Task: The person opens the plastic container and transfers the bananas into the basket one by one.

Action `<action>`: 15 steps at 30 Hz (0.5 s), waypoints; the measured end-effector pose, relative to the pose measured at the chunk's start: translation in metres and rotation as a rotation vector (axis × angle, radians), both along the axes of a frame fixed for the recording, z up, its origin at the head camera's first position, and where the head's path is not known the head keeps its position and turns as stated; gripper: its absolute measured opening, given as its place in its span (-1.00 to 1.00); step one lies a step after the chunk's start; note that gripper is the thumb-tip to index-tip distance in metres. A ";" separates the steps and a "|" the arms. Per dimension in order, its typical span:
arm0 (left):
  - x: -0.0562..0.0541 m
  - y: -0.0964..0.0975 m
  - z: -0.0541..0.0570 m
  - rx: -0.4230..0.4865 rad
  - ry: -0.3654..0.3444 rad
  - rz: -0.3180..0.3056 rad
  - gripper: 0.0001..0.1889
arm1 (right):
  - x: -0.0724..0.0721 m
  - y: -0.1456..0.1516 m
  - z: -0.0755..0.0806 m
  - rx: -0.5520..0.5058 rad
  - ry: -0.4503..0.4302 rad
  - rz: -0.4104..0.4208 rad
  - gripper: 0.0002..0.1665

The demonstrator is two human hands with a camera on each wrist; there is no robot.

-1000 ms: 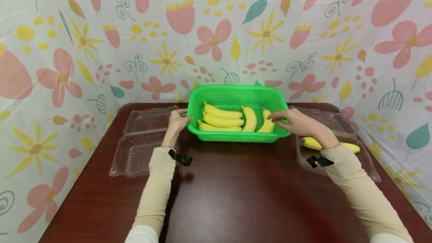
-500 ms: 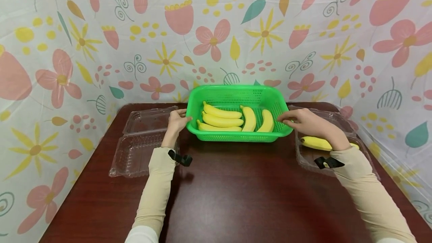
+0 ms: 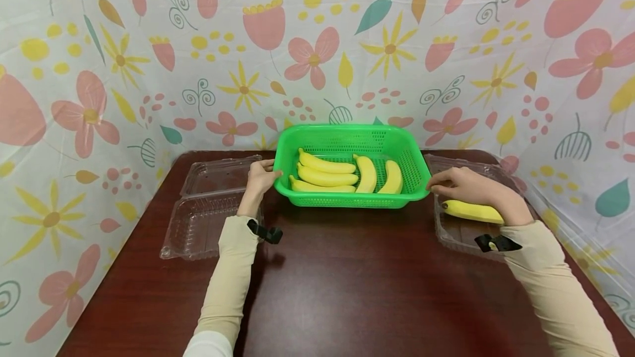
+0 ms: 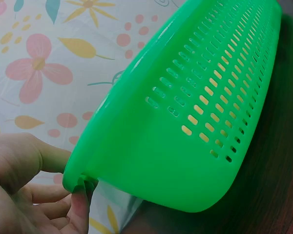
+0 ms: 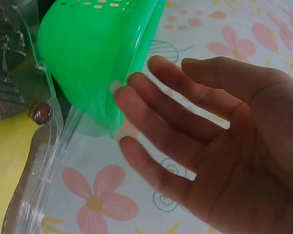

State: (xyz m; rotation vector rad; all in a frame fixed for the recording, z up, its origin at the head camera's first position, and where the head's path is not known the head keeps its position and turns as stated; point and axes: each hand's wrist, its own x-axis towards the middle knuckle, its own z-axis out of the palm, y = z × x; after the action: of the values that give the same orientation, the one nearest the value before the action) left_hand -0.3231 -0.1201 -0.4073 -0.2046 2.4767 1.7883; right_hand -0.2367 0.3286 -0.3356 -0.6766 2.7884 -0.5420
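Observation:
A green plastic basket (image 3: 347, 201) stands at the back of the table with several yellow bananas (image 3: 327, 177) inside. Three lie sideways on the left, and two stand lengthwise on the right. My left hand (image 3: 261, 179) pinches the basket's left rim; in the left wrist view the thumb is above the lip and fingers curl under it. My right hand (image 3: 461, 185) is at the basket's right end, fingers loosely bent, fingertips right at the rim in the right wrist view, nothing in its palm. Below that hand, another banana (image 3: 471, 211) lies in a clear clamshell box (image 3: 451, 238).
On the left, a second clear clamshell box (image 3: 190, 230) lies with its lid laid back. A flower-printed curtain (image 3: 317, 43) hangs right behind the basket and along both sides. The dark red-brown table (image 3: 342, 280) extends toward me.
My right hand has drawn back from over the right banana inside the basket to the basket's right rim. The left hand keeps its grip, and the bananas stay where they were.

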 end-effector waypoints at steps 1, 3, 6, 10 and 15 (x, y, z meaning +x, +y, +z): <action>0.000 0.000 0.000 0.000 0.001 0.001 -0.49 | 0.000 0.001 0.000 0.008 -0.008 0.003 -0.73; 0.000 0.000 0.000 0.000 0.000 0.005 -0.49 | 0.000 0.004 -0.001 0.020 -0.026 0.008 -0.74; 0.000 0.000 -0.001 -0.001 -0.001 0.008 -0.49 | 0.000 0.007 -0.002 0.043 -0.050 0.003 -0.75; -0.001 0.000 -0.002 -0.001 -0.003 0.009 -0.49 | 0.000 0.012 -0.003 0.069 -0.077 -0.001 -0.73; -0.001 0.000 0.000 0.002 -0.009 0.006 -0.49 | 0.001 0.017 -0.005 0.079 -0.128 0.006 -0.65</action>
State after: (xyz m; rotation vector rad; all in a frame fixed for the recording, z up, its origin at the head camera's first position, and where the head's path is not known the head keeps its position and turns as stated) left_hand -0.3237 -0.1197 -0.4077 -0.2199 2.4706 1.7878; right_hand -0.2360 0.3455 -0.3405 -0.6113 2.6719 -0.4550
